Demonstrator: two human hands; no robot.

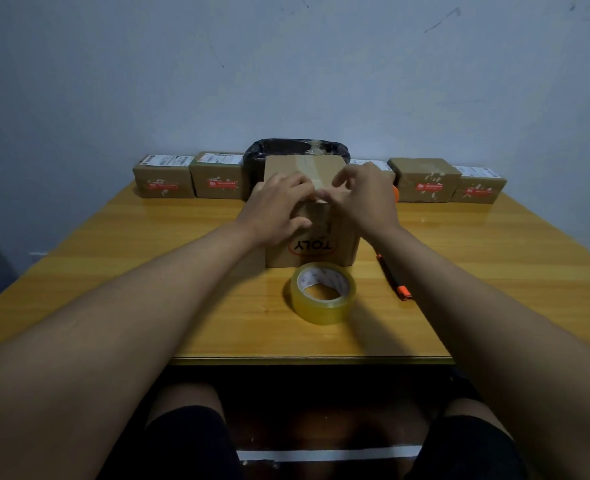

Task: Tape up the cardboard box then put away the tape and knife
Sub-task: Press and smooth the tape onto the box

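Observation:
A brown cardboard box (335,244) with a red oval logo stands in the middle of the wooden table (148,271), its top flaps closed and a strip of clear tape (316,171) running along the top seam. My left hand (279,206) lies on the box's near top edge, fingers pressing down on the tape end. My right hand (366,195) rests on the top right, fingertips meeting the left at the seam. A roll of clear tape (323,292) lies flat in front of the box. An orange and black knife (395,280) lies to the right, partly under my right forearm.
Several small taped parcels (163,180) with red labels line the table's back edge against the wall. A bin lined with a black bag (297,150) stands behind the box. An orange object (396,194) peeks out beside my right hand. My knees show below the table's front edge.

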